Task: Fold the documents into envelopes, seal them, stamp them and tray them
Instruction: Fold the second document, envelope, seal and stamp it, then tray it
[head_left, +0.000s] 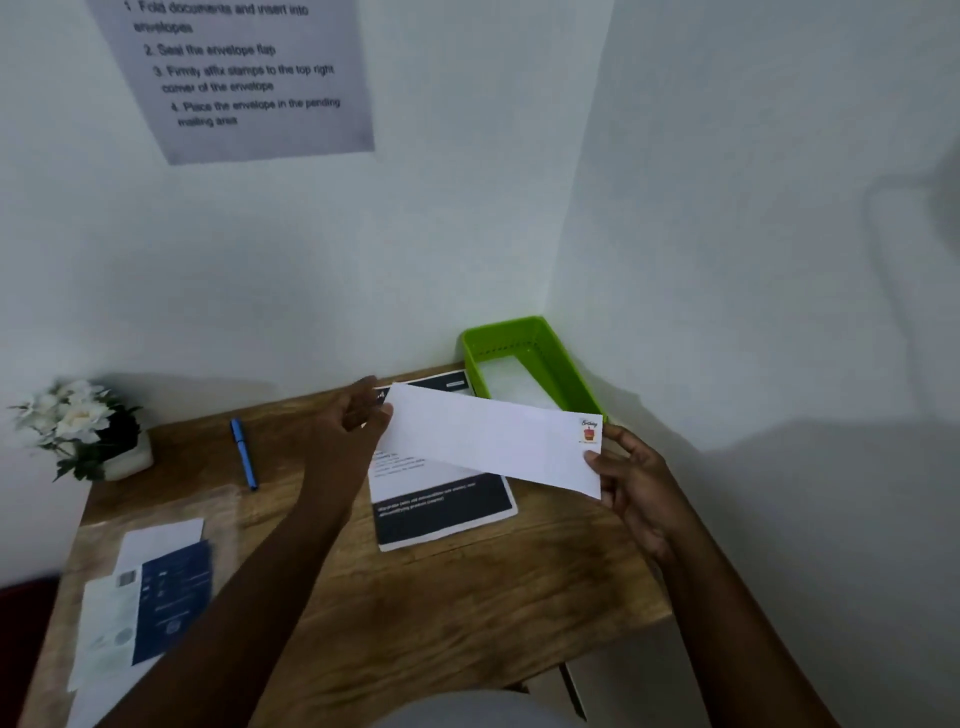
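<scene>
Nearest, left of the envelope (493, 441): plastic sleeve of papers with a dark blue leaflet (171, 597) on the wooden table (467, 597); printed documents (441, 509) lie right under the envelope, partly hidden by it; left hand (358, 415) pinches the envelope's left end, right hand (634, 478) pinches its right end, envelope held above the table, stamp (588, 431) at its top right corner; blue pen (244, 454) and white flower pot (83, 426) further left; green tray (524, 358) just behind the envelope, in the wall corner; instruction sheet (244, 73) on the wall above.
</scene>
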